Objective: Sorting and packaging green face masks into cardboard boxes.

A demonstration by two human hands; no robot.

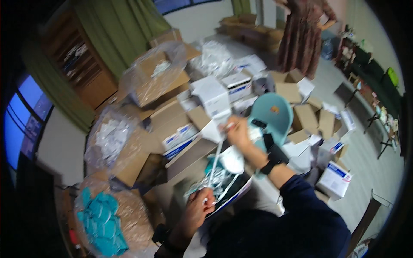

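Observation:
My right hand is raised over the boxes and pinches the top end of a thin white strap. My left hand grips the lower end of that strap near my body. The strap runs taut between both hands. A white cup-shaped mask hangs just below my right hand, over an open white and blue box that holds teal and clear-wrapped items. A black watch sits on my right wrist.
Cardboard and white cartons crowd the floor ahead. A teal plastic chair stands behind my right hand. Clear bags of white items and teal items lie at left. A person in a patterned dress stands at the back.

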